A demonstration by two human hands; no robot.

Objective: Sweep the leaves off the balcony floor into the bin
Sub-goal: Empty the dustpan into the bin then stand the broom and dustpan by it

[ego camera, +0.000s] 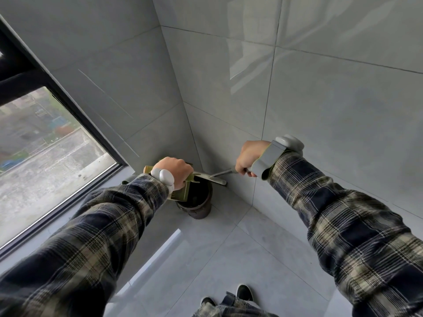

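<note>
Both hands grip tools: left hand (172, 171) curls round the olive-green plastic dustpan (179, 194), tipped over the dark round bin (199, 211) directly beneath; right hand (248, 156) clasps a grey metal brush handle (223, 172) slanting down-left toward the bin's rim. No leaves show.

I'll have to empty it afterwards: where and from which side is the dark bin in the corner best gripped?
Probably by the open rim of the bin, on its near, room-facing side, fingers hooked over the edge from above. It stands upright in the wall corner, and the dustpan in the left hand covers its window side.
</note>
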